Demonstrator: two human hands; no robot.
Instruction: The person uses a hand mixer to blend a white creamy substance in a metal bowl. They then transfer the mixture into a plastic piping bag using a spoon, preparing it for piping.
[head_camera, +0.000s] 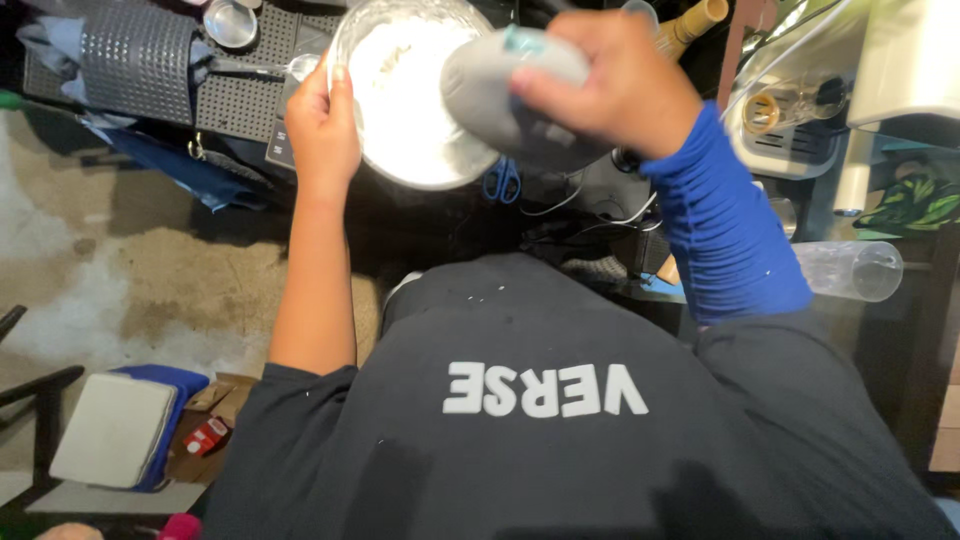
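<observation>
My left hand (322, 128) grips the left rim of a clear glass bowl (400, 150) that holds a white, floury mass with some lumps. My right hand (610, 85), in a blue sleeve, is closed around a grey hand-held mixer or blender body (490, 95) with a teal patch, held over the right side of the bowl. The tool's lower end is hidden against the bowl. I wear a dark shirt with white lettering.
A dark perforated mat (240, 85) with a small metal cup (230, 22) and a grey grater-like piece (135, 60) lies at top left. Blue scissors (503, 182) lie under the bowl. A clear tumbler (850, 270) lies at the right, near a white appliance (800, 130). A cushion (115, 430) sits on the floor.
</observation>
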